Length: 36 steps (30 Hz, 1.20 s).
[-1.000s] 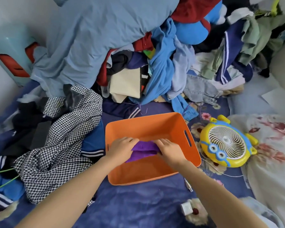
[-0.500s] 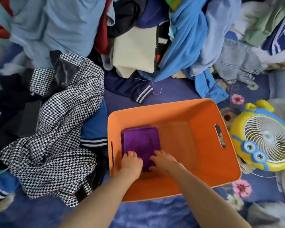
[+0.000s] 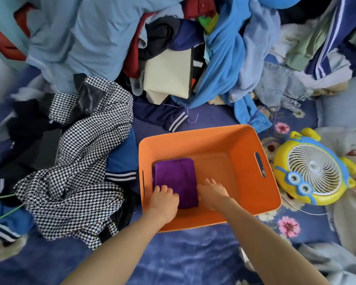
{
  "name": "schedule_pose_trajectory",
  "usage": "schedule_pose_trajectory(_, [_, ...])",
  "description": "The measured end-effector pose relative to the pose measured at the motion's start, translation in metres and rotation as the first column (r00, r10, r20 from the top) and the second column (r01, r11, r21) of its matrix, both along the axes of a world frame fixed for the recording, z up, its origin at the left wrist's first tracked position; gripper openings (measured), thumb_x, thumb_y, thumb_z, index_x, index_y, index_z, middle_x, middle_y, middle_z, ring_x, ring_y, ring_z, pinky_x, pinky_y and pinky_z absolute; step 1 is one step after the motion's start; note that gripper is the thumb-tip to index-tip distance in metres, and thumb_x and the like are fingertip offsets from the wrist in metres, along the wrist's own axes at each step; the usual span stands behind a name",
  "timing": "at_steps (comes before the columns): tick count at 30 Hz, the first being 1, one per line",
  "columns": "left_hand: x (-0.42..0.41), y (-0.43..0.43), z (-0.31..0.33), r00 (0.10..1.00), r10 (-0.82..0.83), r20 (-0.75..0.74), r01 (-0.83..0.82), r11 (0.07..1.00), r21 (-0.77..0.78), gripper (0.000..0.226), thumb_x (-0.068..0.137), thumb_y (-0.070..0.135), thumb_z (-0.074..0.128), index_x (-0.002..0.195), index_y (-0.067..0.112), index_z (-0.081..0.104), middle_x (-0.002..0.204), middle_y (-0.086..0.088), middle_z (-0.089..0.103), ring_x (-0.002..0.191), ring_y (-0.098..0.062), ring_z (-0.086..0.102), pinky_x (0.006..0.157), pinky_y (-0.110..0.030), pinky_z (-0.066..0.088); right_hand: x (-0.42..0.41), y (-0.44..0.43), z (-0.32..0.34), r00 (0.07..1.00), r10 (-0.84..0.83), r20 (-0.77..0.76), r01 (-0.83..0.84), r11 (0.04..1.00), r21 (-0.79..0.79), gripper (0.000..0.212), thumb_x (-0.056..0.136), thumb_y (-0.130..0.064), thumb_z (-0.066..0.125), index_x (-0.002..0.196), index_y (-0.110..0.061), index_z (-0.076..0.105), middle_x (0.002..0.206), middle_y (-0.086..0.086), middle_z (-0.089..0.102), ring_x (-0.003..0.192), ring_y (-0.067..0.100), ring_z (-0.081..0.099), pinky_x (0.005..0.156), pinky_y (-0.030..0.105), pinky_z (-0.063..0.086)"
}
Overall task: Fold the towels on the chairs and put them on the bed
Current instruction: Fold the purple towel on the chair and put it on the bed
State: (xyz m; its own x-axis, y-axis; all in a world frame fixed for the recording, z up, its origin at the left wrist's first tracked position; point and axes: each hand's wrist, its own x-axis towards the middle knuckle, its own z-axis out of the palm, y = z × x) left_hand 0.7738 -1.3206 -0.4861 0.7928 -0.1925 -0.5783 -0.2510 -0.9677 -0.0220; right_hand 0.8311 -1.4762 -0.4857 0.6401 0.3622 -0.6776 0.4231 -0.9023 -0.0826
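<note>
A folded purple towel (image 3: 175,179) lies flat on the floor of an orange plastic bin (image 3: 243,140), against its left wall. The bin stands on the bed's blue floral sheet (image 3: 193,260). My left hand (image 3: 164,199) presses down on the towel's near left corner, its fingers foreshortened. At the towel's near right edge my right hand (image 3: 213,192) rests with fingers spread, touching the cloth and the bin floor. Both forearms reach in over the bin's near rim.
A houndstooth garment (image 3: 74,171) lies left of the bin. A big heap of mixed clothes (image 3: 214,58) fills the far side of the bed. A yellow cartoon desk fan (image 3: 314,171) sits right of the bin, with a pale floral quilt (image 3: 353,212) beyond it.
One second ago both hands held the bunched towel low in the bin. It now lies flat against the left wall with the hands on its near edge. The view has moved closer.
</note>
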Motion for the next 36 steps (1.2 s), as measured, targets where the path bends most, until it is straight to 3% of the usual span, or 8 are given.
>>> schedule_pose_trajectory(8, [-0.033,0.006,0.073,0.988,0.081,0.129,-0.084,0.996,0.017,0.031,0.094,0.023,0.04,0.118,0.01,0.053,0.126,-0.01,0.052,0.122,-0.029,0.04,0.101,-0.04,0.027,-0.024,-0.008,0.08,0.996,-0.055,0.065,0.054,0.999,0.006,0.036,0.093,-0.022,0.041,0.127,-0.018,0.052,0.138,0.011,0.038,0.129,0.029,0.034,0.104,0.039,0.034])
schedule_pose_trajectory(14, [-0.06,0.016,0.128,0.958,0.178,0.225,-0.181,0.983,-0.005,0.033,0.094,0.029,0.039,0.118,0.012,0.054,0.127,-0.009,0.053,0.124,-0.028,0.039,0.102,-0.041,0.028,-0.053,-0.012,0.139,0.983,-0.073,0.167,0.065,0.996,0.056,0.041,0.094,-0.022,0.043,0.134,-0.014,0.044,0.144,0.011,0.035,0.134,0.029,0.031,0.107,0.04,0.03])
schedule_pose_trajectory(20, [-0.085,0.028,0.17,0.923,0.267,0.278,-0.241,0.962,-0.126,0.031,0.093,0.032,0.039,0.107,0.013,0.057,0.117,-0.006,0.058,0.115,-0.027,0.045,0.092,-0.038,0.036,-0.075,-0.019,0.182,0.958,-0.079,0.277,0.031,0.984,0.177,0.045,0.091,-0.024,0.045,0.136,-0.019,0.04,0.138,0.009,0.04,0.128,0.029,0.036,0.102,0.041,0.034])
schedule_pose_trajectory(23, [-0.103,0.036,0.187,0.883,0.31,0.353,-0.263,0.949,-0.176,0.032,0.093,0.032,0.04,0.112,0.015,0.059,0.116,-0.004,0.059,0.114,-0.025,0.047,0.091,-0.035,0.039,-0.087,-0.025,0.201,0.951,-0.089,0.297,0.021,0.974,0.224,0.044,0.093,-0.026,0.045,0.136,-0.017,0.039,0.138,0.01,0.04,0.129,0.03,0.035,0.103,0.041,0.034])
schedule_pose_trajectory(30, [-0.127,0.05,0.233,0.796,0.346,0.497,-0.234,0.933,-0.275,0.039,0.095,0.033,0.04,0.131,0.019,0.048,0.133,0.002,0.05,0.123,-0.018,0.042,0.1,-0.032,0.037,-0.104,-0.027,0.253,0.916,-0.12,0.382,-0.028,0.933,0.36,0.053,0.093,-0.028,0.049,0.142,-0.022,0.031,0.145,0.006,0.033,0.134,0.025,0.03,0.102,0.036,0.034])
schedule_pose_trajectory(36, [-0.127,0.07,0.258,0.708,0.418,0.57,-0.156,0.879,-0.451,0.039,0.094,0.028,0.047,0.13,0.015,0.051,0.133,0.002,0.051,0.125,-0.018,0.041,0.102,-0.03,0.034,-0.125,-0.024,0.28,0.875,-0.134,0.466,-0.06,0.924,0.378,0.053,0.093,-0.026,0.046,0.144,-0.022,0.03,0.147,0.004,0.031,0.135,0.025,0.029,0.104,0.036,0.035])
